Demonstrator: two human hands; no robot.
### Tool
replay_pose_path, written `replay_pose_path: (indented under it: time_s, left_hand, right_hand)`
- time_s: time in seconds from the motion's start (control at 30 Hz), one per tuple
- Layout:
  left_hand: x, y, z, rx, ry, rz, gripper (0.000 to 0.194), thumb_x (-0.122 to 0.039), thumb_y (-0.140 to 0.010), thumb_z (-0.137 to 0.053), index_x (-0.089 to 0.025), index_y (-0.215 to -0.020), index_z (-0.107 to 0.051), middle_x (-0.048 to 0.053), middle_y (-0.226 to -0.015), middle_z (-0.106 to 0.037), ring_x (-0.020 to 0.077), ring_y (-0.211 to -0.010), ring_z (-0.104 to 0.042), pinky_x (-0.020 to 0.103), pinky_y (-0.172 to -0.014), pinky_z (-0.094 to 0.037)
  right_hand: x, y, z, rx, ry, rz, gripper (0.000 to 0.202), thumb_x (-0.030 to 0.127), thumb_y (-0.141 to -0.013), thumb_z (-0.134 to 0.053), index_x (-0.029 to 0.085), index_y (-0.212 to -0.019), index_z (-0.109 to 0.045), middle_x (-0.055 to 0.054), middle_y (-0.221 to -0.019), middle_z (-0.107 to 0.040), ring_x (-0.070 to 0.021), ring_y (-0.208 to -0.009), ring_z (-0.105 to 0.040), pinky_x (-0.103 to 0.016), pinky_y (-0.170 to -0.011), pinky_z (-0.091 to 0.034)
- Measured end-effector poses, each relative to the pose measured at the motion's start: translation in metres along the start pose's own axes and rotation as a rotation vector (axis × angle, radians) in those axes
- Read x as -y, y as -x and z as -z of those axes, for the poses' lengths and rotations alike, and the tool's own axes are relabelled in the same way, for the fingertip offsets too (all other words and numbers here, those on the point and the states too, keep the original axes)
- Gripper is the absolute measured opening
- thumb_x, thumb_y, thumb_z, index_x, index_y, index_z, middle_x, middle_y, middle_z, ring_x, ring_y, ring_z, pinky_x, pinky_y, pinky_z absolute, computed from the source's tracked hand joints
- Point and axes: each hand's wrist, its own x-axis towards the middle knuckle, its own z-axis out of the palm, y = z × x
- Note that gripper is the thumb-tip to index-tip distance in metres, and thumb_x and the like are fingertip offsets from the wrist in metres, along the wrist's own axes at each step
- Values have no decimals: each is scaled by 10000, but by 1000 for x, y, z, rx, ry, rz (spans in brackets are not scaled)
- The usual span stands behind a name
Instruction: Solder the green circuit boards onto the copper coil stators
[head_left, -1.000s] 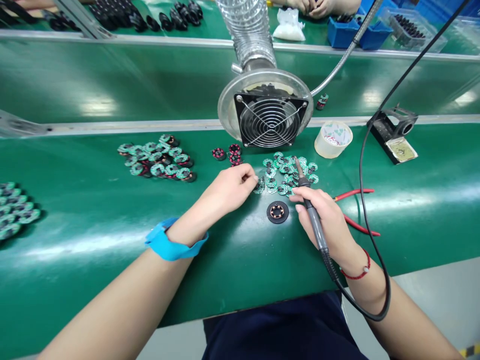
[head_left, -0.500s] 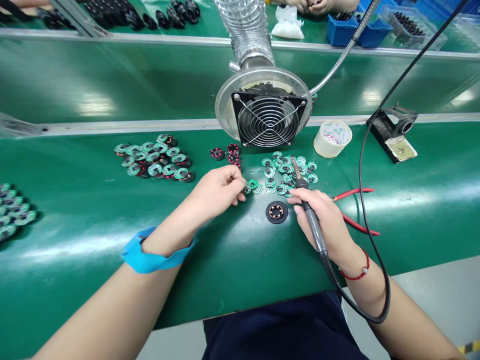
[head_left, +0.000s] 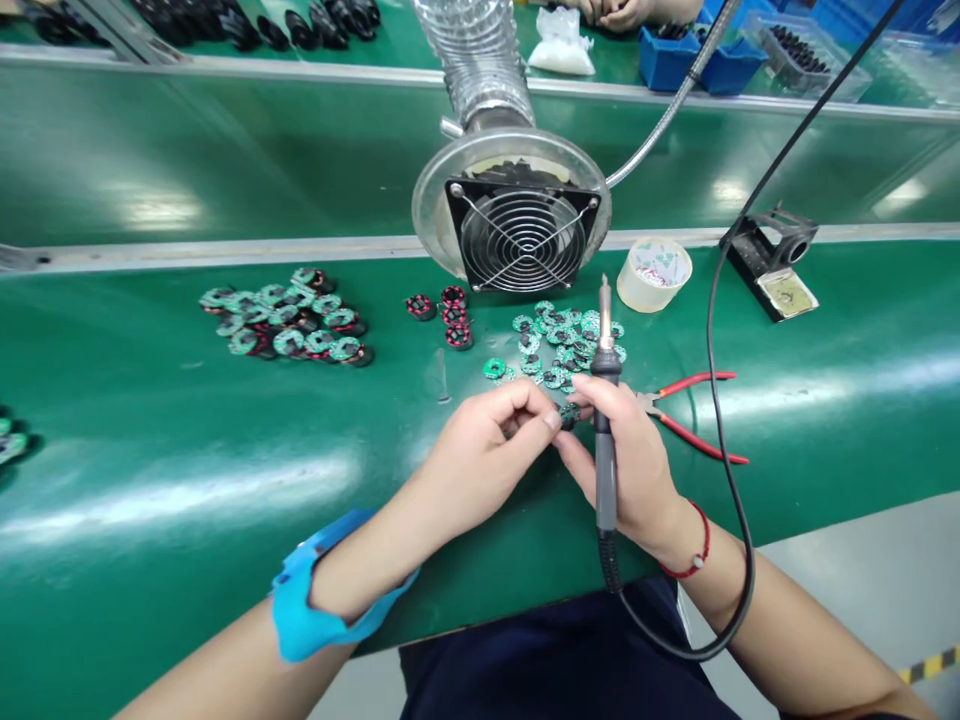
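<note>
My left hand [head_left: 501, 440] pinches a small round green circuit board [head_left: 570, 414], partly hidden by the fingertips. In my right hand [head_left: 634, 455] is a soldering iron [head_left: 606, 440], held upright with its metal tip pointing away from me. The right thumb and fingertips also reach the board, close to the left fingers. Just beyond the hands lies a loose pile of round green circuit boards [head_left: 574, 340], with a brighter green ring [head_left: 494, 368] at its left. The black disc with the copper coil is hidden by the hands.
Several red-wound coils [head_left: 454, 316] and a cluster of boards on coils [head_left: 289, 315] lie left. A fume extractor fan [head_left: 525, 238] hangs behind the pile. Right are a tape roll [head_left: 654, 275], red-handled pliers [head_left: 694, 420] and an iron stand [head_left: 776, 260]. Another person's hands [head_left: 619, 12] are beyond.
My left hand has moved right, from the boards to my right hand, bringing a board along. The soldering iron has turned more upright. The view has shifted slightly right.
</note>
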Motion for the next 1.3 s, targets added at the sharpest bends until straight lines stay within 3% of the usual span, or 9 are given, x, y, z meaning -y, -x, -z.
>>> replay_pose_path:
  time_s: [0.33,0.43,0.5,0.6,0.7,0.83,0.93,1.1,1.3]
  left_hand:
    - [7,4,10,-14,-276,-138,270,-252,-909,-464,-178,-656,-522,-11,-693,-518,136,-674,-483,273,-635,-391]
    - [17,3,17,-9,-408,-229,128,-273,-903,-540,-161,-910,-601,48,-945,-583,193,-895,-541,329,-779,-446]
    - [26,2,19,75,-515,-293,277,-258,-869,-616,-155,-1122,-572,92,-1143,-569,243,-1072,-513,400,-917,-435]
    - [39,-1,14,151,-593,-341,237,-181,-899,-569,-162,-1134,-561,90,-1148,-585,244,-1088,-513,436,-969,-418]
    - [48,-3,2,55,-645,-351,96,-182,-928,-520,-166,-1012,-564,79,-1026,-609,237,-982,-545,416,-878,-459]
    - [56,-2,-11,-115,-765,-312,52,-213,-897,-547,-165,-904,-528,84,-900,-582,252,-856,-544,408,-752,-478]
    - [58,0,-9,-124,-734,-320,79,-126,-851,-526,-169,-916,-513,79,-902,-568,249,-861,-538,402,-748,-479]
    - [55,3,9,11,-502,-280,232,-99,-834,-533,-157,-1056,-494,72,-983,-575,226,-918,-554,393,-804,-487]
    - [53,-1,19,21,-398,-247,132,-67,-863,-516,-170,-945,-504,20,-866,-565,179,-823,-551,317,-738,-462]
  right_hand:
    - [-5,1,1,80,-85,66,507,154,-923,-553,275,-1382,-373,-66,-1083,-682,-238,-960,-664,-410,-787,-580]
    - [-10,0,6,85,-93,17,536,122,-896,-578,272,-1376,-391,-66,-1109,-684,-232,-980,-658,-419,-832,-571]
    - [-16,-1,10,57,-129,-44,548,115,-882,-592,268,-1372,-399,-68,-1143,-676,-221,-1008,-653,-423,-885,-558]
    - [-23,-1,14,39,-183,-115,550,115,-878,-600,259,-1371,-403,-73,-1175,-663,-207,-1053,-648,-423,-949,-534]
    - [-24,-1,14,90,-191,-125,559,104,-875,-597,260,-1374,-400,-65,-1182,-668,-201,-1086,-631,-416,-976,-514]
    - [-17,-1,9,202,-211,-88,568,114,-880,-595,274,-1384,-387,-47,-1170,-689,-205,-1075,-615,-408,-956,-514]
    - [-12,-2,3,269,-254,-43,541,125,-897,-572,278,-1383,-391,-51,-1194,-686,-215,-1114,-600,-422,-966,-507]
    - [-13,-5,-3,320,-224,-9,543,97,-895,-549,289,-1379,-394,-47,-1188,-691,-225,-1101,-597,-452,-962,-500]
    - [-13,-5,-2,374,10,-6,460,116,-907,-529,277,-1332,-458,-76,-1122,-702,-265,-1030,-610,-476,-873,-519]
